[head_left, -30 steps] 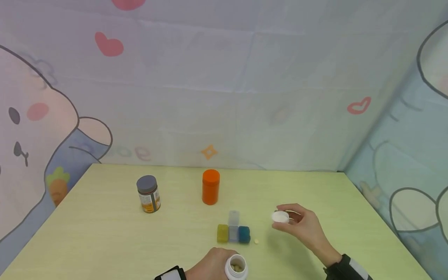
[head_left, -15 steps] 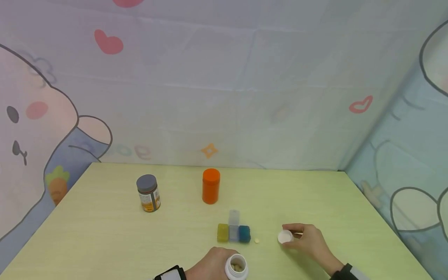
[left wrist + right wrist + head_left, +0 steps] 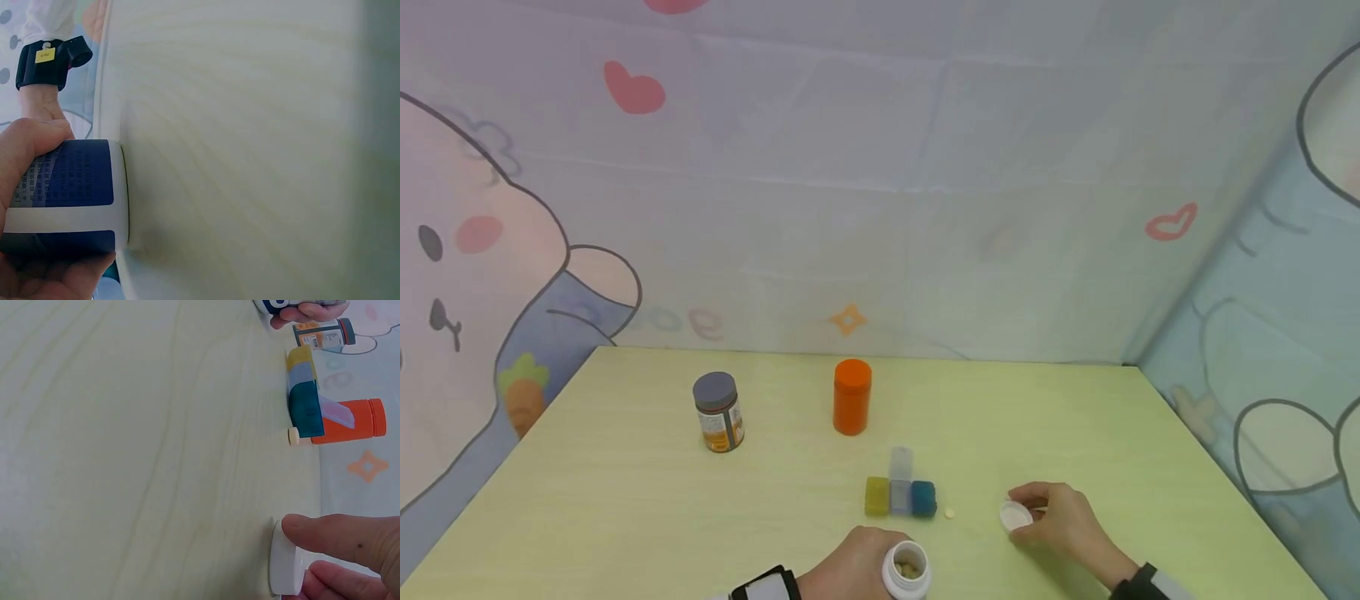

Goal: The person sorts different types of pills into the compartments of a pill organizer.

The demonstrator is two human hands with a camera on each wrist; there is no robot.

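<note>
My left hand [image 3: 859, 567] grips an uncapped white pill bottle [image 3: 906, 590] with pills visible inside its mouth; the left wrist view shows its blue label [image 3: 75, 172], with the bottle's base right at the table. To the right, my right hand [image 3: 1070, 527] pinches a white bottle cap [image 3: 1015, 517] by its rim, low over the tabletop. Between the hands sits a small pill organizer with yellow [image 3: 877, 496], clear [image 3: 900, 497] and blue [image 3: 923, 499] compartments. The clear one has its lid [image 3: 901, 462] raised. A pale tablet [image 3: 949, 513] lies just right of the blue compartment.
An orange bottle [image 3: 852, 398] with an orange cap stands at the back middle of the table [image 3: 625, 492]. A grey-lidded jar [image 3: 719, 414] with a white and orange label stands left of it. A printed cloth [image 3: 880, 183] hangs behind the table's far edge.
My right hand has come down and slightly to the right with the cap, from above the table to close on its surface. The left hand and the bottle have stayed in place.
</note>
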